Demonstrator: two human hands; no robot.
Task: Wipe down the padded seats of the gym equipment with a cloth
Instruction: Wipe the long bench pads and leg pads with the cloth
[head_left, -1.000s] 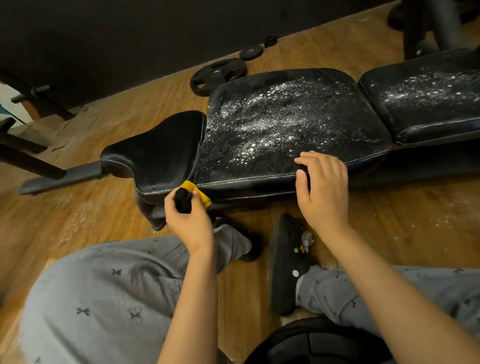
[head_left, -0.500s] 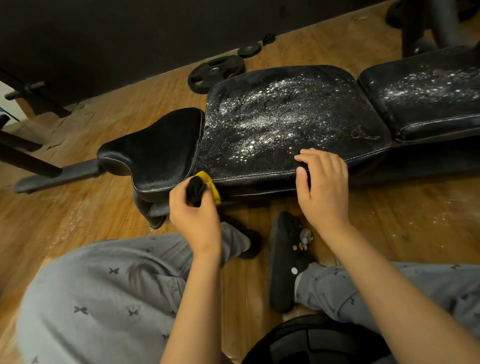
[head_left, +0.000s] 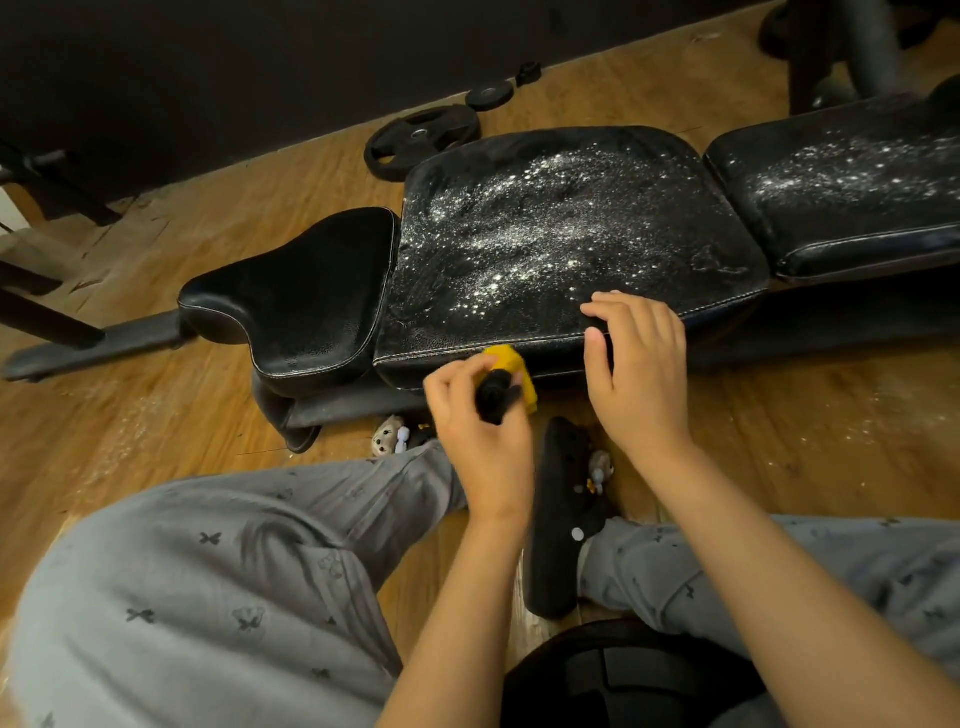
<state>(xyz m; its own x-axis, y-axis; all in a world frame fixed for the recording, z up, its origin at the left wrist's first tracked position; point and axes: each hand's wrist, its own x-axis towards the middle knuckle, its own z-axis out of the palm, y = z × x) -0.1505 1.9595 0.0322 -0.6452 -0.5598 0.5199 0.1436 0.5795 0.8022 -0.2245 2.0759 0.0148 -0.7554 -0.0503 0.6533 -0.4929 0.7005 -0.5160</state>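
At the far left the small saddle-shaped seat pad (head_left: 306, 301) sits dark and glossy, with no powder showing on top. Behind it a weight plate (head_left: 421, 137) lies flat on the wooden floor (head_left: 156, 426). Next comes the wide middle pad (head_left: 561, 234), its top scattered with white powder. At that pad's near edge, low on the front face, is the cloth (head_left: 506, 382) – yellow and black, bunched up – with the left hand (head_left: 483, 436) clenched round it, the yellow part up against the padding. A black slipper (head_left: 561, 519) stands on the floor between the two hands. The right hand (head_left: 639, 374) rests on the middle pad's front edge – fingers loosely bent on top, thumb down the front face, grasping nothing. Farthest right, the third pad (head_left: 841, 182) is dusted with white too.
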